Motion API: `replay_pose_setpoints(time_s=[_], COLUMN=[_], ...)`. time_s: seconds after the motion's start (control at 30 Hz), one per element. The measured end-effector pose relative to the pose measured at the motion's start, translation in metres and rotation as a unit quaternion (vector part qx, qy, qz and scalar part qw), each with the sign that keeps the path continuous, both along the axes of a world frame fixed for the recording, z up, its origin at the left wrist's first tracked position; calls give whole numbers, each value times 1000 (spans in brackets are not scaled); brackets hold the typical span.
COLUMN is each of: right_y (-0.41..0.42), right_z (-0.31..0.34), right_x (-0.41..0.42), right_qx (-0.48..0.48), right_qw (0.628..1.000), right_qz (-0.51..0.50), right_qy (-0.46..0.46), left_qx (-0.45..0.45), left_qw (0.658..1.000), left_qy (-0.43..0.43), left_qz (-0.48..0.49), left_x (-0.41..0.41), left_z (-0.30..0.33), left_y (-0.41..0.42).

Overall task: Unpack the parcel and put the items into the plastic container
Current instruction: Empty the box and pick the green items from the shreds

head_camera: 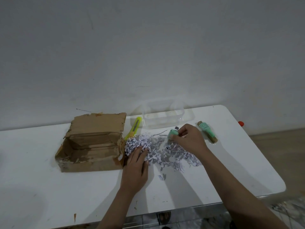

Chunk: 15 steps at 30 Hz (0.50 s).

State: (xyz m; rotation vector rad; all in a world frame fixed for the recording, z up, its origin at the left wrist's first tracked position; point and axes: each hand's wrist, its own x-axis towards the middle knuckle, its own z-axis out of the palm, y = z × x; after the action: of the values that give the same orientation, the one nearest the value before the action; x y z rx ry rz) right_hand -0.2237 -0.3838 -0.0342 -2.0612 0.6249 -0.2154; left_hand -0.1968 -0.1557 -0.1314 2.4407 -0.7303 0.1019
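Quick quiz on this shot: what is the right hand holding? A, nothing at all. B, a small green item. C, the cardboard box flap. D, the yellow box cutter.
B: the right hand pinches a small green item above the shredded paper, while the yellow box cutter lies untouched beside the cardboard box.

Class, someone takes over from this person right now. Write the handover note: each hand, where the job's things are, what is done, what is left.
Left hand: flat, pressing on the shredded paper.
Right hand: gripping a small green item just above the shreds.
Cardboard box: open, left of the shreds; its inside looks empty.
Second green item: lying on the table, right of the hand.
Plastic container: behind, holding nothing that I can see.
Yellow cutter: beside the box.
Done: box opened, filling tipped out.
Left: put both green items in the container.
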Motion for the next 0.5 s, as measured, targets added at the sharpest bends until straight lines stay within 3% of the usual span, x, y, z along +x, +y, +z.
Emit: replay_pose_setpoints(time_s=[0.17, 0.37, 0.5], right_y=[-3, -5, -5], right_z=[13, 10, 3], right_x=[-7, -6, -4], right_qx=[118, 287, 288], right_qw=[992, 957, 956], right_qz=[-4, 0, 15], right_qy=[-43, -51, -55], left_qx=[-5, -8, -9], left_qw=[1000, 1000, 1000], left_qy=[9, 8, 7], left_qz=[1, 3, 3], left_x=[0, 0, 1], left_z=[0, -2, -2], left_y=[0, 1, 1])
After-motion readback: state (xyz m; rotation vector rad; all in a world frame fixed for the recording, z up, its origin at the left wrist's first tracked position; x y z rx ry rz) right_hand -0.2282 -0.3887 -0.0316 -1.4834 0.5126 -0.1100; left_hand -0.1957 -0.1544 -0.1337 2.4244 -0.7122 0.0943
